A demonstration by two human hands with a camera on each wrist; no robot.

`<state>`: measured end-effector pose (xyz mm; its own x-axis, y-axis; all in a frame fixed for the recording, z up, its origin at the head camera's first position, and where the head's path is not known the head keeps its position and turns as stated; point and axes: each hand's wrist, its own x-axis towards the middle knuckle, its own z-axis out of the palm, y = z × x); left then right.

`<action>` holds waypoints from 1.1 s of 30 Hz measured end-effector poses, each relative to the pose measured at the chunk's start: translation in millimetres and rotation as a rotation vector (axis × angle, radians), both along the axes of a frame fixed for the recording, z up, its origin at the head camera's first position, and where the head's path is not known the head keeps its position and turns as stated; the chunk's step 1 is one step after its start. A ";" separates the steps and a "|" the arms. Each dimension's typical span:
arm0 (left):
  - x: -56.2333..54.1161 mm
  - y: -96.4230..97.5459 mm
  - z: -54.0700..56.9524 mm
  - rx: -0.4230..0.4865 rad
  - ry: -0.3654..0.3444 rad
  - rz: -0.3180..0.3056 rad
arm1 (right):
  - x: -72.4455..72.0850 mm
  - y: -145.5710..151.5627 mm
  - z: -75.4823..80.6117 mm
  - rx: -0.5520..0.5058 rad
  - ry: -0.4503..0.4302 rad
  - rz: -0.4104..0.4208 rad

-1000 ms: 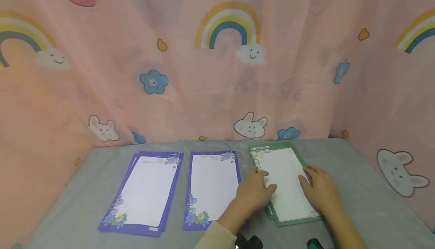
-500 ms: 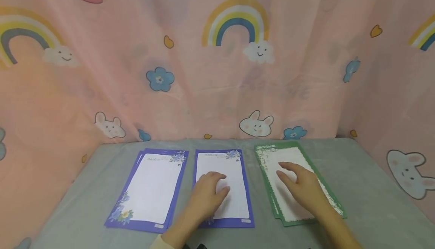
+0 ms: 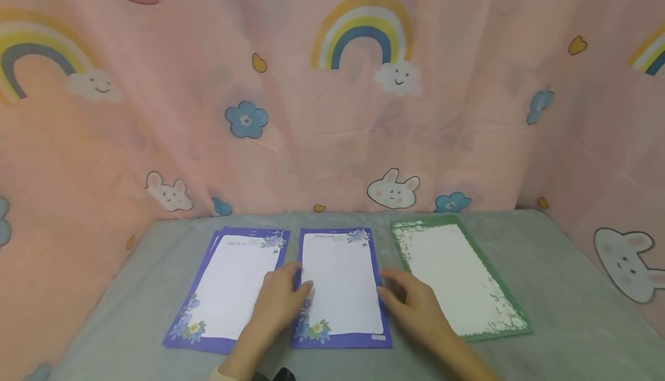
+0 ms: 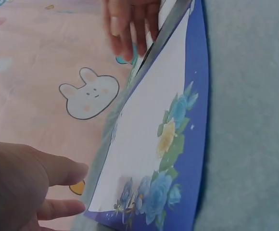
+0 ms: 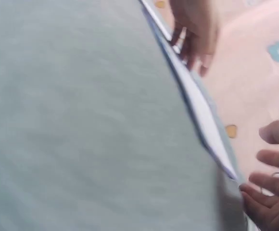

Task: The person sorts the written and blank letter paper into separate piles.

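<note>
A purple-bordered sheet of letter paper with blue flowers in its corners lies flat in the middle of the table. Beside its left edge is my left hand, fingers and thumb spread apart; contact with the edge is hard to tell. My right hand stands at the opposite long edge, its thumb and forefinger near the border. The left wrist view shows the sheet's flowered corner close to the left fingers. Neither hand grips anything. In the right wrist view, the right fingers are loosely extended near the paper's end.
On the left lies a stack of purple-bordered sheets, slightly fanned. Green-bordered sheets lie on the right. A grey cloth covers the table. Behind it hangs a pink curtain printed with rainbows and rabbits.
Both hands have moved left, from the green-bordered sheets to either side of the middle purple-bordered sheet. The right hand has come off the green sheets. The view has shifted slightly.
</note>
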<state>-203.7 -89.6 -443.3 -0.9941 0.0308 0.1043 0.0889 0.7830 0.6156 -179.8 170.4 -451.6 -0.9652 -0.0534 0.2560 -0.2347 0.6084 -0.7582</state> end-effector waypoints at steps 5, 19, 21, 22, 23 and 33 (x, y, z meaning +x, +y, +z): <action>-3.8 -1.9 -1.9 0.144 -0.069 -0.021 | -1.5 -5.4 -4.2 -0.134 -0.106 -0.033; -12.9 -0.9 -11.8 0.392 -0.009 -0.039 | -4.5 0.9 -4.5 -0.235 -0.238 -0.069; -13.5 -1.0 -10.6 0.417 -0.002 -0.039 | -4.7 0.4 -3.9 -0.220 -0.240 -0.073; -13.7 -1.5 -9.5 0.430 0.000 -0.039 | -4.8 0.1 -3.6 -0.215 -0.242 -0.078; -13.7 -2.0 -7.9 0.446 -0.003 -0.037 | -4.9 -0.1 -3.3 -0.207 -0.242 -0.083; -12.7 -8.2 7.5 0.554 -0.062 -0.044 | -7.2 0.1 -4.4 -0.276 -0.221 -0.105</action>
